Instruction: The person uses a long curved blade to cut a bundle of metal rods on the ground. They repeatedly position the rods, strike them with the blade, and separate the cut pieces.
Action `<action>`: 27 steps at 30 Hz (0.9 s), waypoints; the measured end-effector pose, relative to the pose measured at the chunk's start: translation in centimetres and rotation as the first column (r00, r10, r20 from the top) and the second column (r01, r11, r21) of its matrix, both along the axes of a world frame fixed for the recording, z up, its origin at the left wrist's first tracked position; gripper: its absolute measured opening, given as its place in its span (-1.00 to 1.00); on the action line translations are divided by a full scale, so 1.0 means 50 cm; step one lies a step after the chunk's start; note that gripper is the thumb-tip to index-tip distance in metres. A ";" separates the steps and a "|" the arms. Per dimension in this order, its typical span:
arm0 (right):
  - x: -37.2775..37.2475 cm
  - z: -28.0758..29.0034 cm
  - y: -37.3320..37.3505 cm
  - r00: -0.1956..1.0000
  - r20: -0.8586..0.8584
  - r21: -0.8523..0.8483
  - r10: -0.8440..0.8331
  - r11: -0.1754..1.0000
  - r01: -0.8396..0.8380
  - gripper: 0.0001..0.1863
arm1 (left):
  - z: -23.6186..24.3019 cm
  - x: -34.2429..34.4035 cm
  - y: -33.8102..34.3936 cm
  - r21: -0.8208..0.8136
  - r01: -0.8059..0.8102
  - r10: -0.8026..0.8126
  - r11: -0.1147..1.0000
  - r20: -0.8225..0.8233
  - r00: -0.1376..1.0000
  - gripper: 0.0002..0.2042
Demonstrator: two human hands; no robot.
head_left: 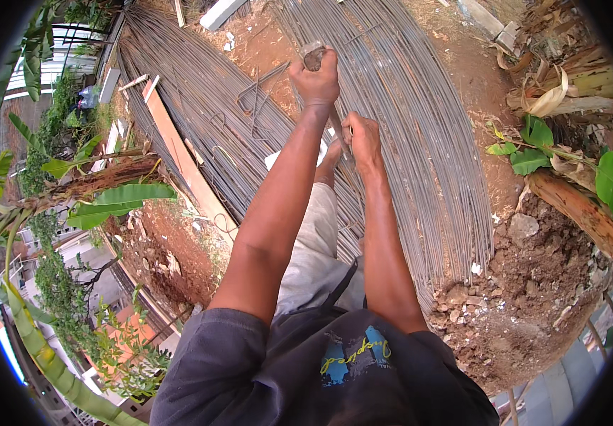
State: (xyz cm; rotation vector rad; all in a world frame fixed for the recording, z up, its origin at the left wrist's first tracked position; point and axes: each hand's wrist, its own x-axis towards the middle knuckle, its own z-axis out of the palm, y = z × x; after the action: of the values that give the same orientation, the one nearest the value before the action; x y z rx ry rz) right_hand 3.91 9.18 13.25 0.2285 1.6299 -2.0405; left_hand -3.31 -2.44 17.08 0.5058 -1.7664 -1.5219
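My left hand [316, 84] is closed near the upper end of a long, dark-shafted tool [335, 122], held out in front of me. A blocky grey-brown piece [313, 55] shows just beyond my left fingers; it looks like the tool's head, though the fingers partly cover it. Lower and to the right, my right hand [364, 142] is closed at the shaft's nearer end. Both arms reach over a wide spread of long steel rebar rods [399, 128] on the ground. My foot [330, 154] is below, beside the shaft.
A bent rebar piece [255, 99] lies over the left rods. Alongside them is a long wooden plank [182, 156]. Broken soil and rubble [533, 277] are heaped at right, near banana stems [576, 213]. Banana leaves [118, 199] hang at left.
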 end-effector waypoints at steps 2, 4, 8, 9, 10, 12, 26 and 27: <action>-0.019 0.016 -0.007 0.999 0.018 -0.055 -0.033 0.998 0.034 -0.66 | -0.047 -0.083 -0.056 -0.108 -0.041 0.036 0.993 -0.048 0.998 -0.78; -0.016 0.018 0.007 0.996 0.065 -0.082 -0.055 0.995 0.060 -0.69 | -0.054 -0.136 -0.085 -0.117 -0.026 0.023 0.993 -0.033 0.999 -0.78; -0.018 0.003 0.005 0.999 0.039 -0.097 -0.032 0.995 0.035 -0.69 | -0.138 -0.254 -0.207 -0.127 -0.057 0.053 0.990 -0.036 0.998 -0.75; -0.011 -0.002 0.011 0.998 0.041 -0.068 -0.037 0.997 0.040 -0.67 | -0.144 -0.257 -0.216 -0.211 -0.025 0.040 0.977 0.066 0.997 -0.74; -0.011 0.012 0.004 0.998 0.042 -0.071 -0.038 0.997 0.041 -0.66 | -0.097 -0.266 -0.238 -0.320 0.016 0.039 0.947 0.164 0.986 -0.66; -0.010 0.024 0.009 0.999 0.027 -0.068 -0.034 0.997 0.036 -0.68 | -0.105 -0.315 -0.284 -0.511 -0.025 0.150 0.859 0.205 0.967 -0.56; -0.031 -0.060 0.014 0.984 0.020 -0.055 -0.176 0.983 0.177 -0.78 | -0.339 -0.324 -0.342 0.328 0.130 -0.260 0.936 0.391 0.883 -0.78; -0.018 -0.083 0.037 0.970 0.082 -0.004 -0.228 0.973 0.229 -0.76 | -0.230 -0.219 -0.232 0.451 0.293 -0.424 0.843 0.222 0.878 -0.76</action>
State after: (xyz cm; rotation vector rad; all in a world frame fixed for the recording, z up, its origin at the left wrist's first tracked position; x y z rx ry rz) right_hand 3.01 11.04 9.11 0.5099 1.6020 -2.1789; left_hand -14.24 -14.04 5.59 0.6747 -1.8615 -2.2094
